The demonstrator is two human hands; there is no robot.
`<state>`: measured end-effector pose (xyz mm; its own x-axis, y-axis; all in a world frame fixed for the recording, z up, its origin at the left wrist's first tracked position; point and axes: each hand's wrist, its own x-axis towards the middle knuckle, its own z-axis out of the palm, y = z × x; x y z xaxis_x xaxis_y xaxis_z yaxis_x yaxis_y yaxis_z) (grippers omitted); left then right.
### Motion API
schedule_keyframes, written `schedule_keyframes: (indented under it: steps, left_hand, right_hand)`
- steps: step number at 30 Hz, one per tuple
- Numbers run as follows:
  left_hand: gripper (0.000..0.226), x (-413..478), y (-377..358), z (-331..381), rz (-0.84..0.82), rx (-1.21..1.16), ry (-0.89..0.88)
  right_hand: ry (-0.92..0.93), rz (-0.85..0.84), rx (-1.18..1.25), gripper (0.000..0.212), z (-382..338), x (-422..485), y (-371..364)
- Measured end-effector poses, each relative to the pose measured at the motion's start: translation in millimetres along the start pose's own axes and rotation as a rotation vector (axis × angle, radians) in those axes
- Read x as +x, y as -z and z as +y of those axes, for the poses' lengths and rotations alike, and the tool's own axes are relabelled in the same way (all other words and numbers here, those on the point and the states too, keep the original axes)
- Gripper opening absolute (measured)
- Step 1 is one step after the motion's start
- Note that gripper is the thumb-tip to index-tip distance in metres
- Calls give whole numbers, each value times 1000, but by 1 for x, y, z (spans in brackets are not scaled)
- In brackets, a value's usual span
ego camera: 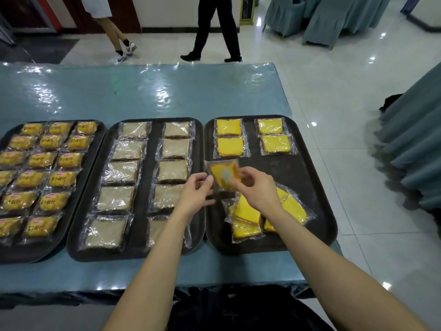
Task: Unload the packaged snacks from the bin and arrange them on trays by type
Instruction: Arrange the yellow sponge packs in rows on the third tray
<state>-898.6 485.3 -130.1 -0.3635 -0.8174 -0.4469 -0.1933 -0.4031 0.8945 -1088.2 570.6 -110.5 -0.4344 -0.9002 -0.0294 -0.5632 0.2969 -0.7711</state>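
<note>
So I'm sorting the yellow cake slices right now, and this looks like the laying-out step, not the unloading. I can't see the bin anywhere in this view.

Both hands are holding one packet (223,174) just over the right tray (330,211). My right hand (255,189) is pinching its right edge between thumb and curled fingers. My left hand (195,194) is curled too, and its fingertips seem to be nipping the wrapper's left edge, though the blur makes that hard to call.

The packet is hovering tilted at the third spot of the left column, right below the four slices (229,127) lying in two neat columns. A loose pile (248,216) of the same yellow ones is sitting at the near end of that tray, under my right wrist.

The middle tray (152,163) and left tray (47,254) are looking pretty much full, each with its own type.

I'm guessing the next move is squaring the packet up with the column, setting it flat and letting go. Then I'll be going back to the pile. These wrappers look slippery, so I'm going easy.
</note>
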Motion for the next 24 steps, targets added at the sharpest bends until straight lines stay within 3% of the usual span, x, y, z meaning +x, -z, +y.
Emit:
schedule_keyframes:
  steps: [2,4,6,10,13,17,21,24]
  left_hand:
    - [49,-5,-7,7,-170,-287,93]
    - [47,-4,-10,8,-185,-373,89]
    - [37,-1,-14,5,-113,-328,63]
    - [21,5,-20,5,-40,-201,63]
    - [28,9,-24,6,-133,-210,54]
    - [33,13,-37,6,-142,-233,46]
    - [59,16,-49,-1,-73,25,19]
    - [64,34,-48,-18,23,233,44]
  right_hand:
    - [143,-226,-71,44,-5,3,4]
    - [221,-424,-155,39,-2,6,3]
    - [169,-377,-72,29,8,10,7]
    - [-71,-74,58,29,34,22,24]
    - [-329,-225,326,62,52,32,36]
    - [-439,-374,722,25,67,41,48]
    - [-457,-301,662,15,78,46,45]
    - [-430,-295,501,19,89,53,35]
